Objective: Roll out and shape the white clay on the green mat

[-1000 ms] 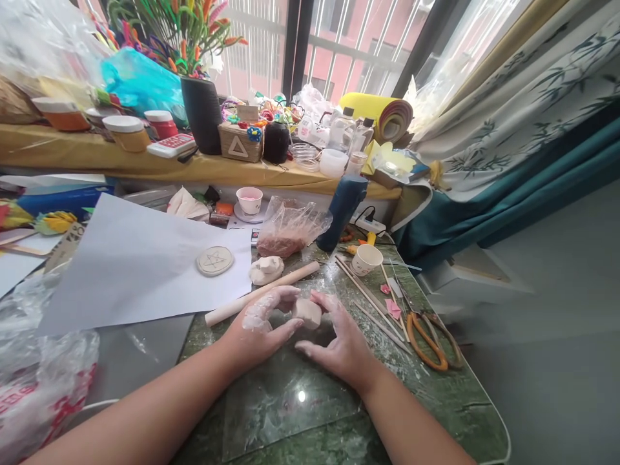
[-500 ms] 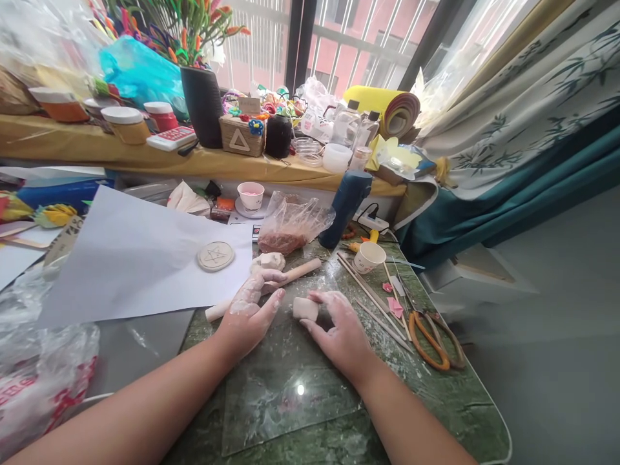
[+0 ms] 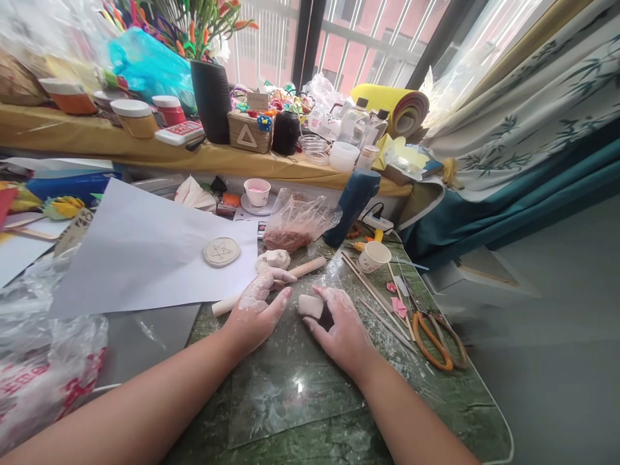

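A small pale block of clay [image 3: 310, 306] sits on the clear sheet [image 3: 290, 400] between my two hands. My right hand [image 3: 339, 323] curves around the block's right side, thumb and fingers apart, with a dark gap between block and palm. The fingertips are close to its edges; whether they touch it is hard to tell. My left hand [image 3: 256, 310] holds nothing, fingers stretched and whitened with clay. It is beside a wooden rolling pin [image 3: 310, 267], partly covering it. Behind that hand lies a lump of white clay [image 3: 274, 259].
A clay disc with a star [image 3: 221, 252] rests on white paper [image 3: 145, 258]. On the right are scissors [image 3: 433, 339], thin sticks [image 3: 375, 290] and a paper cup [image 3: 374, 257]. Farther back stand a bag of brown clay [image 3: 290, 237] and a dark blue bottle [image 3: 352, 208].
My right hand's grip on the clay block has loosened, leaving a gap by the palm. My left hand stays much the same. The whole view has shifted slightly.
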`<state>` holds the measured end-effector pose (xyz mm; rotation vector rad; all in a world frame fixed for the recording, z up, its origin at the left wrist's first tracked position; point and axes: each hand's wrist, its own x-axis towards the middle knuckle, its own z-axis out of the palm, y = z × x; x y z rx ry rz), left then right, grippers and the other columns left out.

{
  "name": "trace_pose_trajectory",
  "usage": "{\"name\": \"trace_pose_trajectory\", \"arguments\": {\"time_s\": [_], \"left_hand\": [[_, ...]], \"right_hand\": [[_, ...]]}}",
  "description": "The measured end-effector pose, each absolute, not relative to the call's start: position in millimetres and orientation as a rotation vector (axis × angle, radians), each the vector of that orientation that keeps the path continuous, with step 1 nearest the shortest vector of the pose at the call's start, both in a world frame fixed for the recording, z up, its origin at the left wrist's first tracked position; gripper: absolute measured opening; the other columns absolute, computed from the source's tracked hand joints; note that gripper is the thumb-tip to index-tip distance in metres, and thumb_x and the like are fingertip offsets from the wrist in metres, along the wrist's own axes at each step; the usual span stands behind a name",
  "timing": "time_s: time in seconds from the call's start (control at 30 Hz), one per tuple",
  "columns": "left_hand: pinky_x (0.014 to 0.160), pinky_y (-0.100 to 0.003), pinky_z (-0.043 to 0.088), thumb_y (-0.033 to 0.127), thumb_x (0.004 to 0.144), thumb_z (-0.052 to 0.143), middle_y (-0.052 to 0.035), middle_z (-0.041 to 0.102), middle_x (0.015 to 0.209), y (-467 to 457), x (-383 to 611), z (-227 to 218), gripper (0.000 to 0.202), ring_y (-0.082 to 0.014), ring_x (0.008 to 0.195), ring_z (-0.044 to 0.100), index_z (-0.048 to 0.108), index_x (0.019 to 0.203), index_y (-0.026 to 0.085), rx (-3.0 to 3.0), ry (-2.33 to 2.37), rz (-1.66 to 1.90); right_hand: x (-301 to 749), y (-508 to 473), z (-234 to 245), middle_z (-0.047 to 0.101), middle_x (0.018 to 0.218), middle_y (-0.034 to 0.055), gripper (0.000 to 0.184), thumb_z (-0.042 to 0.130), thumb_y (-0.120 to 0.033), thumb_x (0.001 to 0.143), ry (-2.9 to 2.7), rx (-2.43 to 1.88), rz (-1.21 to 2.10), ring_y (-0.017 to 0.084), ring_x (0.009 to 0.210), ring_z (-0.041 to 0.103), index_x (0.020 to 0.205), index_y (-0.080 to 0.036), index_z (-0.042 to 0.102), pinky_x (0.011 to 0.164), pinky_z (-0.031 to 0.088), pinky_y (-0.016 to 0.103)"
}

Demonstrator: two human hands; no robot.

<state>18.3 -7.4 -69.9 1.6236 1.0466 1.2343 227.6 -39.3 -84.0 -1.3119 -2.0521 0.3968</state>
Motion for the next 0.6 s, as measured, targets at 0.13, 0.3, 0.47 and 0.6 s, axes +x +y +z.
{"name": "trace_pose_trajectory", "arguments": {"time_s": [0.13,0.3,0.47,0.6], "left_hand": [[0.098,-0.04,0.051,0.024,0.097,0.056,-0.0051,0.069,0.108,-9,17,-68,0.014,-0.0221,0.107,0.065,0.065,0.107,0.023,1.658,1.044,1.236],[0.099,-0.041,0.052,0.027,0.095,0.062,-0.0056,0.07,0.11,-14,15,-62,0.014,-0.0224,0.106,0.066,0.065,0.108,0.023,1.731,1.103,1.2],[0.085,-0.038,0.06,0.031,0.087,0.073,-0.0072,0.072,0.114,-16,17,-61,0.036,-0.0234,0.1,0.071,0.062,0.121,0.024,1.719,0.953,0.943],[0.086,-0.041,0.06,0.033,0.087,0.074,-0.0072,0.073,0.112,-14,17,-65,0.031,-0.0235,0.093,0.072,0.065,0.116,0.025,1.807,0.989,1.012]], "right_hand": [[228,-36,-86,0.068,0.126,0.0123,0.05,0.07,-0.028,0.091,-2.111,-1.326,0.378,0.032,0.118,0.061,0.138,-0.022,0.054,0.103,0.052,0.055],[225,-44,-75,0.067,0.129,0.0105,0.051,0.06,-0.018,0.097,-2.129,-1.052,0.2,0.029,0.118,0.062,0.146,-0.026,0.046,0.103,0.053,0.052],[224,-51,-70,0.061,0.14,0.0109,0.07,0.067,-0.025,0.095,-2.088,-0.959,0.243,0.029,0.131,0.057,0.155,-0.032,0.032,0.111,0.047,0.055],[231,-48,-75,0.058,0.143,0.0138,0.066,0.073,-0.039,0.089,-1.827,-1.097,0.652,0.031,0.129,0.059,0.147,-0.026,0.044,0.107,0.052,0.051]]}}
